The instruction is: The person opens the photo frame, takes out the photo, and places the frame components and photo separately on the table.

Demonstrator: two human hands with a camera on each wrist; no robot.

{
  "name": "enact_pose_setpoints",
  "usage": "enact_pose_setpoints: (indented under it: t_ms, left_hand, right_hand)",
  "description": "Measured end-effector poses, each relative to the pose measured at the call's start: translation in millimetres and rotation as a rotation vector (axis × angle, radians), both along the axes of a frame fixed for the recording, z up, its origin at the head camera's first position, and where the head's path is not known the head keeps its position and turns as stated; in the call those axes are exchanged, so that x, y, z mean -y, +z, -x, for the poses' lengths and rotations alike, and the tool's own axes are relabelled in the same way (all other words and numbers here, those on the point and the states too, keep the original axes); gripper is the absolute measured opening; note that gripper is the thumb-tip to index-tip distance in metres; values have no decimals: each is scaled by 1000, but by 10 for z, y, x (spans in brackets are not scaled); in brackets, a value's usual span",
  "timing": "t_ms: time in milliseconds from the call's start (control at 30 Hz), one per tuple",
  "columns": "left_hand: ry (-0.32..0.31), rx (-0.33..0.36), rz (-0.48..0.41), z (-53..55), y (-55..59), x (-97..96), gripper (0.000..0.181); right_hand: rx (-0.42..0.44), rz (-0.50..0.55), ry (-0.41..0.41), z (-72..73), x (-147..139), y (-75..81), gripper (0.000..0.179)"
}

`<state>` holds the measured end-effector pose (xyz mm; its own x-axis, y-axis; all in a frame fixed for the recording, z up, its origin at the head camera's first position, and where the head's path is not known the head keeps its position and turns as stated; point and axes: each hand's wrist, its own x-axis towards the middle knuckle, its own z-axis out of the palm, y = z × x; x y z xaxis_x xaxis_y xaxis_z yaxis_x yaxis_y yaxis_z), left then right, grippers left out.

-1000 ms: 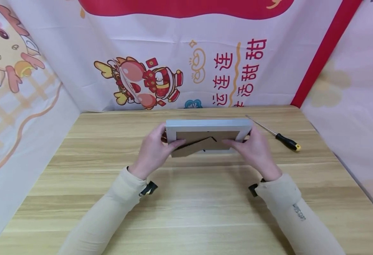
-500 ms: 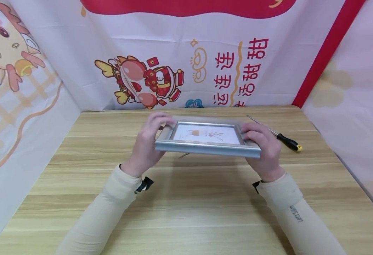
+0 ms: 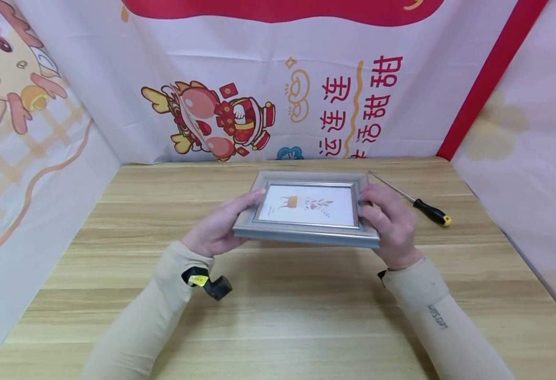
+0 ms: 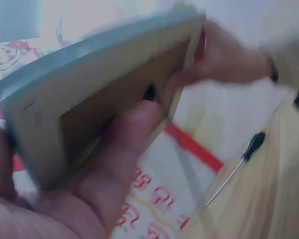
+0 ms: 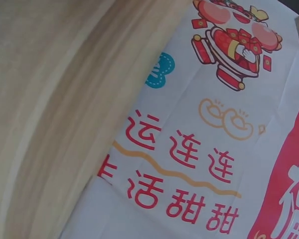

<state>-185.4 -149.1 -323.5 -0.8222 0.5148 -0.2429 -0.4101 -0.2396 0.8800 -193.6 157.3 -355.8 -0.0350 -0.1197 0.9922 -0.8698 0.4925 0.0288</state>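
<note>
A silver-grey picture frame [image 3: 301, 232] is held up above the table, its front facing up and tilted. Behind its glass is a white print [image 3: 313, 206] with a small orange deer and leaf sprigs. The left hand [image 3: 223, 224] grips the left side, thumb on the front border. Opposite it, the right hand [image 3: 394, 227] holds the right side with fingers curled over the border. In the left wrist view, the frame's brown backing board [image 4: 124, 84] shows, with the left hand [image 4: 94, 199] blurred in front. Neither hand appears in the right wrist view.
A screwdriver [image 3: 430, 212] with a black and yellow handle lies on the wooden table [image 3: 301, 316], right of the frame, shaft pointing to the back. A printed white cloth [image 3: 239, 47] hangs behind the table, with more cloth at both sides.
The frame has turned over from its back, with the stand leg showing, to its picture side. Both hands have shifted their hold, and the left thumb now lies on the front border.
</note>
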Motion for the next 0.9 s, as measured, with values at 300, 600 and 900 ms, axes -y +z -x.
enact_pose_setpoints:
  t_ms: [300,600,900]
  left_hand:
    - [111,-11,-82,-42,-38,-78,57]
    - [141,-105,6,43,-138,-54,62]
    - [175,-123,111,165,-322,-82,56]
  right_hand:
    - [360,-217,-185,101,-134,-72,20]
    - [1348,179,303,192,-211,-41,44]
    - [1735,287,375,204,-115,-109,62]
